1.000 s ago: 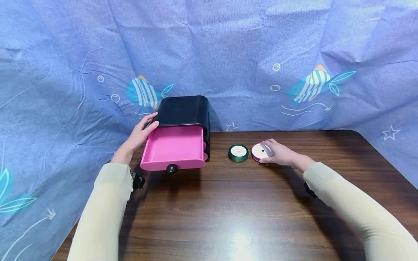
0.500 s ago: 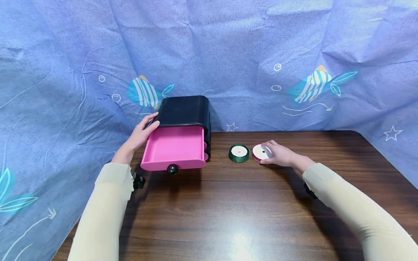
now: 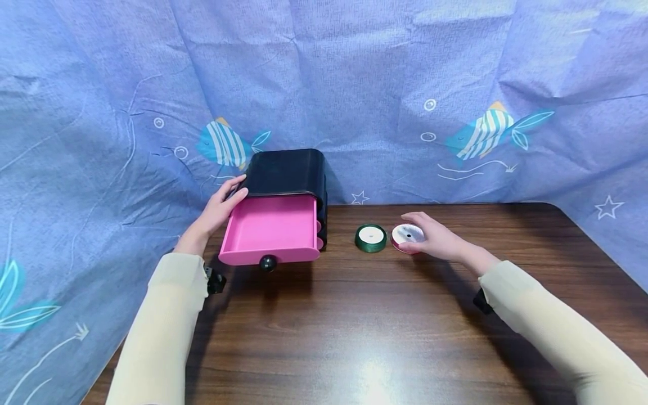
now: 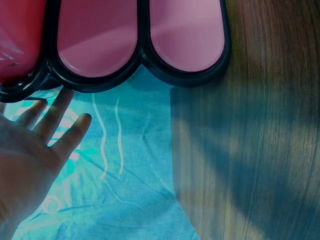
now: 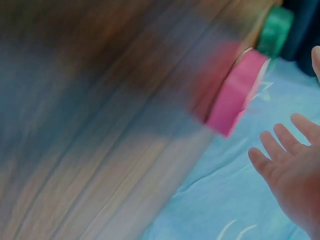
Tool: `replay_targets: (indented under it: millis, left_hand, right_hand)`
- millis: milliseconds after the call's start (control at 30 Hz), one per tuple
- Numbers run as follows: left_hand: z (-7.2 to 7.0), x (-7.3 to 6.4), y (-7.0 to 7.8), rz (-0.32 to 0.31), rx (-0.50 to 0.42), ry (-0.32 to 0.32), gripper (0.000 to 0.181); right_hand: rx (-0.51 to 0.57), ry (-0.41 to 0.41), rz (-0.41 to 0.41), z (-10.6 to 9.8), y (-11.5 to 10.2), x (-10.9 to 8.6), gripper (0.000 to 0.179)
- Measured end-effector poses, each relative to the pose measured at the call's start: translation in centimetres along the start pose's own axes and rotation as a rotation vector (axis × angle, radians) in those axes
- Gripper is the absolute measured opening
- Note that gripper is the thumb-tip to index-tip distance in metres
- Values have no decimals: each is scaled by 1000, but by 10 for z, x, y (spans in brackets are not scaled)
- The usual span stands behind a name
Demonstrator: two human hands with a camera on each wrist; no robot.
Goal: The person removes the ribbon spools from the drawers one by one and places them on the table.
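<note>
One pink spool [image 3: 408,232], right fingers [image 5: 272,146] lifted off

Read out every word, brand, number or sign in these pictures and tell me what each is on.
No text can be read anywhere.
Pink spool: any print on its top is too small to read.
Green spool: likewise too small.
Cabinet: no lettering shows.
Cloth: printed fish and stars, no lettering I can make out.

Head camera looks forward and down; closer wrist views share its drawer cabinet [image 3: 286,171], left, and pink spool [image 5: 237,92], right.
</note>
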State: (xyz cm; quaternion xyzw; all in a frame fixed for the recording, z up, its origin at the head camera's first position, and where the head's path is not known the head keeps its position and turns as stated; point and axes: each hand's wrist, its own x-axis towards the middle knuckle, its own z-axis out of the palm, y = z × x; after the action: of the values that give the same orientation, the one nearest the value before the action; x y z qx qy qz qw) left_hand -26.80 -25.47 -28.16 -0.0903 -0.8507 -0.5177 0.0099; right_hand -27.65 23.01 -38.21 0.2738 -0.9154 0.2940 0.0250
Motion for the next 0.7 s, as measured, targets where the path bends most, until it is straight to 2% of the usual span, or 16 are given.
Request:
replay_targets:
  millis: [133,300,467,700]
  left_hand:
    - [-1,4,-5,-2,-5,0,62]
    - [-4,15,-23,7,15,12,63]
    - [-4,21,-33,45,57,38,62]
    - [-5,21,-33,33,56,38,63]
  right_hand:
    - [96,39,-46,5,-23,-4,61]
    - [243,61,-106,22,-55,-7,43]
    - [410,11,-85,39,-85,-12,37]
    - [499,-59,-124,63,-123,-16,33]
